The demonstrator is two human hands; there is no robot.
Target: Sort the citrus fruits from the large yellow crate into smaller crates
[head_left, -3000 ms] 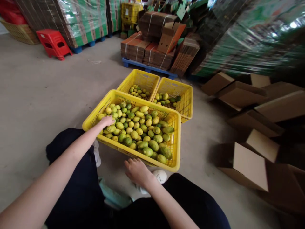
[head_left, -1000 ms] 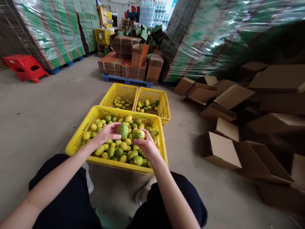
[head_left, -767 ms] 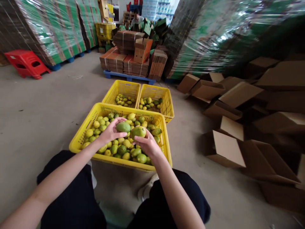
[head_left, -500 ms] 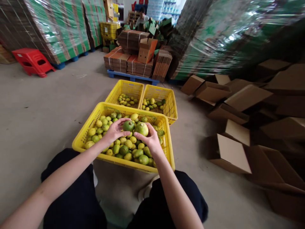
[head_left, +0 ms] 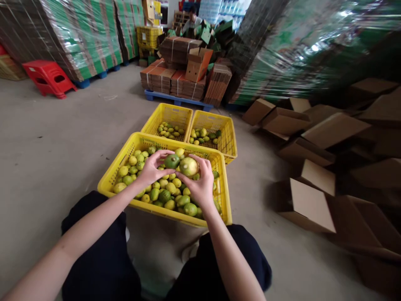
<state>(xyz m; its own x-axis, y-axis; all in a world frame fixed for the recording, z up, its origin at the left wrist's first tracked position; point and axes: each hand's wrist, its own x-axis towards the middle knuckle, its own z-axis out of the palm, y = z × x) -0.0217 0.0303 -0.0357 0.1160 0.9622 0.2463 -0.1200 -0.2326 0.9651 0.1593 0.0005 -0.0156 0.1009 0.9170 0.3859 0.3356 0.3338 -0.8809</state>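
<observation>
Above the near yellow crate (head_left: pixel 163 214), my left hand (head_left: pixel 154 169) is closed around a dark green lemon (head_left: pixel 172 161). My right hand (head_left: pixel 202 179) grips a paler yellow-green lemon (head_left: pixel 189 167) right beside it. Both fruits have their tips turned toward me, and they are side by side, almost touching. Below them the crate holds many loose lemons (head_left: pixel 171 188), from yellow to dark green. Part of that pile is hidden by my hands and forearms.
Two smaller yellow crates, left (head_left: pixel 153 119) and right (head_left: pixel 230 136), stand behind with some lemons inside. Open cardboard boxes (head_left: pixel 313 205) crowd the right floor. Farther off are flattened cartons (head_left: pixel 188 85) on a blue pallet, a red stool (head_left: pixel 50 77) and a person (head_left: pixel 192 21).
Both lemons have risen slightly, and my right hand has turned a little around its fruit. The whole view has shifted slightly, so the surroundings sit farther right.
</observation>
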